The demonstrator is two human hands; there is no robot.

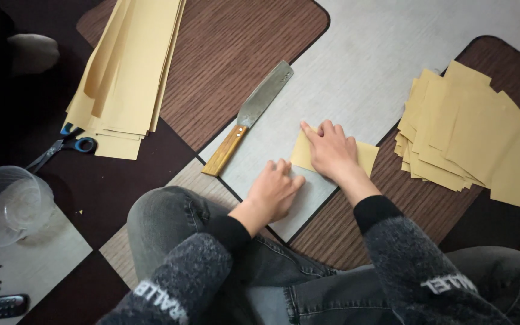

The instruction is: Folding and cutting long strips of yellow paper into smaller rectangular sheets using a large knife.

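At frame centre, the right hand presses flat, fingers spread, on a small tan paper sheet; the left hand, loosely curled and grasping nothing, touches its lower edge.

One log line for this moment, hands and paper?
left hand: beside sheet, on floor | right hand: flat on yellow paper sheet | knife: untouched | cut stack: right

Lying in view are one steel cleaver with a wooden handle, one pair of blue-handled scissors, one clear plastic tub, and two stacks of tan paper: long strips at upper left, squares at right.
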